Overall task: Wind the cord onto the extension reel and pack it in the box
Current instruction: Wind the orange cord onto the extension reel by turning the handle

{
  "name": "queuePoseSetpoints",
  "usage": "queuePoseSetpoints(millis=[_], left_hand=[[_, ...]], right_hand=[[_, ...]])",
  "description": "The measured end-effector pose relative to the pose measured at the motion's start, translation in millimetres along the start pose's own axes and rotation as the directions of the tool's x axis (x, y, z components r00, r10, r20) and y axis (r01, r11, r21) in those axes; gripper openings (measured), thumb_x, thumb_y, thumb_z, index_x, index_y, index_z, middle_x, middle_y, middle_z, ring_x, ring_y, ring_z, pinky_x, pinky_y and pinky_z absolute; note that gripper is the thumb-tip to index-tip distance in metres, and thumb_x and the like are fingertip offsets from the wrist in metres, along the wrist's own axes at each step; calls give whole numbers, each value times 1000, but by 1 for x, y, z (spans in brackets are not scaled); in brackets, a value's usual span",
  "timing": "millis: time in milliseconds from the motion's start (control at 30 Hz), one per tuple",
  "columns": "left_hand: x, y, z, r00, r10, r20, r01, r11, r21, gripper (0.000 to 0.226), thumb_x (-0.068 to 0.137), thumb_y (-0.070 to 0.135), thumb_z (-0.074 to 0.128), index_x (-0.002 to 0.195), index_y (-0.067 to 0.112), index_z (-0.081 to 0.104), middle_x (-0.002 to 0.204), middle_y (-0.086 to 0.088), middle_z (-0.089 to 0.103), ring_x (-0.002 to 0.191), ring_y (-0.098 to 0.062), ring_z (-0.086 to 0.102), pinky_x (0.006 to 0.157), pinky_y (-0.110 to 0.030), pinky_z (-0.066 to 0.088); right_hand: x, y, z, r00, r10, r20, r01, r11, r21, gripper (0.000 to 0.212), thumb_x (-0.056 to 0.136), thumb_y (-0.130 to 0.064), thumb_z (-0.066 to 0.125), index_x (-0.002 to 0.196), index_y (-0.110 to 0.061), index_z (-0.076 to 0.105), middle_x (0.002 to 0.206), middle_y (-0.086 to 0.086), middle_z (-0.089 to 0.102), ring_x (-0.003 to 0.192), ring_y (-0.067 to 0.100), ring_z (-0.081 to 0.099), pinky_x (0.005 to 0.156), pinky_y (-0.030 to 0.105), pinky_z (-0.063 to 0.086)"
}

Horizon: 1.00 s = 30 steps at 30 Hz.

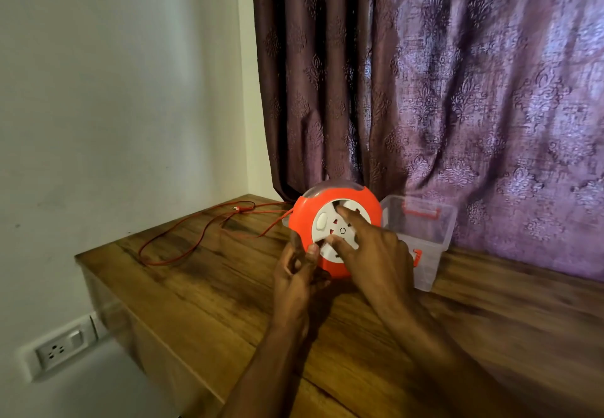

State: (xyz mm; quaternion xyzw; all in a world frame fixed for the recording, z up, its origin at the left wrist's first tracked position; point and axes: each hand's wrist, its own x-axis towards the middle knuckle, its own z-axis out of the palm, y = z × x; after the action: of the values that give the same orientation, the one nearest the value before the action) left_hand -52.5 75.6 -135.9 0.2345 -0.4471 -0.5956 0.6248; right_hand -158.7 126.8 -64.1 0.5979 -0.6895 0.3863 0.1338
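Head view, frame centre: orange reel [336,231] upright on wooden table [202,303], left hand [295,270] gripping its lower rim, right hand [369,244] fingers spread on white hub, cord [183,241] slack at left, box [421,237] beside; rigid, light plastic, best held by rim.

No readable text, label, brand, number or sign anywhere. Only socket holes, a switch and a small ring mark on the white face of the reel [340,231], too blurred to yield letters. Nothing printed on the clear box [425,237] or on the wall socket [62,349].
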Motion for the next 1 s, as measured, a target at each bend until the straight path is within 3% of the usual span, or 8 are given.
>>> queuePoseSetpoints(millis=[67, 200, 367, 500, 600, 733, 867, 1000], left_hand=[[0, 0, -1, 1000, 3, 6, -3, 1000, 7, 34, 70, 57, 81, 102, 47, 77, 107, 0, 81, 90, -22, 79, 70, -39, 65], [2, -1, -3, 1000, 5, -8, -5, 1000, 9, 32, 81, 45, 74, 113, 43, 74, 114, -3, 80, 97, -25, 78, 71, -39, 65], [4, -2, -4, 998, 18, -67, -18, 1000, -6, 45, 80, 50, 79, 122, 35, 71, 119, -6, 77, 107, -37, 74, 72, -41, 63], [6, -1, -5, 998, 11, -64, -11, 1000, -4, 31, 83, 44, 78, 113, 39, 74, 116, -7, 78, 100, -29, 75, 71, -40, 63], [5, 0, -5, 999, 5, -54, -6, 1000, -20, 30, 81, 44, 76, 111, 38, 74, 114, -6, 79, 93, -22, 76, 63, -31, 62], [3, 2, -4, 999, 24, -38, -25, 1000, -16, 43, 80, 44, 71, 121, 31, 69, 114, -6, 79, 97, -25, 74, 65, -32, 62], [3, 1, -5, 999, 22, -43, -23, 999, -22, 42, 80, 43, 71, 121, 31, 69, 115, -6, 78, 94, -23, 74, 62, -30, 61], [3, 2, -5, 999, 10, -49, -12, 999, -36, 51, 78, 44, 71, 126, 27, 67, 115, -5, 79, 91, -21, 77, 60, -28, 60]], right_hand=[[1, 0, 0, 996, 82, 32, -84, 994, 71, 55, 87, -57, 54, 138, -47, 38, 107, 4, 70, 104, 31, 60, 82, 39, 49], [2, -3, -2, 979, 180, 95, -199, 943, 265, 53, 86, -49, 61, 136, -40, 47, 111, 7, 70, 107, 32, 60, 88, 43, 50], [1, -7, 1, 941, 259, 219, -338, 762, 552, 49, 87, -33, 64, 133, -40, 50, 98, 0, 72, 50, 28, 66, 40, 26, 46], [3, -6, 2, 918, 264, 297, -396, 662, 636, 53, 89, -24, 61, 136, -42, 46, 101, 1, 70, 36, 21, 58, 33, 20, 39], [5, -6, -1, 930, 199, 310, -346, 758, 552, 56, 88, -29, 64, 139, -38, 42, 99, 0, 70, 47, 27, 64, 46, 30, 51], [7, -4, -3, 938, 193, 288, -281, 911, 303, 59, 87, -41, 62, 140, -39, 36, 110, 4, 67, 97, 34, 64, 87, 42, 53], [1, -6, -6, 993, 27, 119, -31, 999, 32, 56, 89, -36, 59, 140, -33, 35, 119, 2, 64, 107, 30, 58, 83, 38, 48], [-1, -9, -4, 973, -169, 155, 185, 978, -94, 59, 92, -25, 54, 141, -42, 26, 147, 4, 31, 111, 35, 58, 84, 45, 53]])
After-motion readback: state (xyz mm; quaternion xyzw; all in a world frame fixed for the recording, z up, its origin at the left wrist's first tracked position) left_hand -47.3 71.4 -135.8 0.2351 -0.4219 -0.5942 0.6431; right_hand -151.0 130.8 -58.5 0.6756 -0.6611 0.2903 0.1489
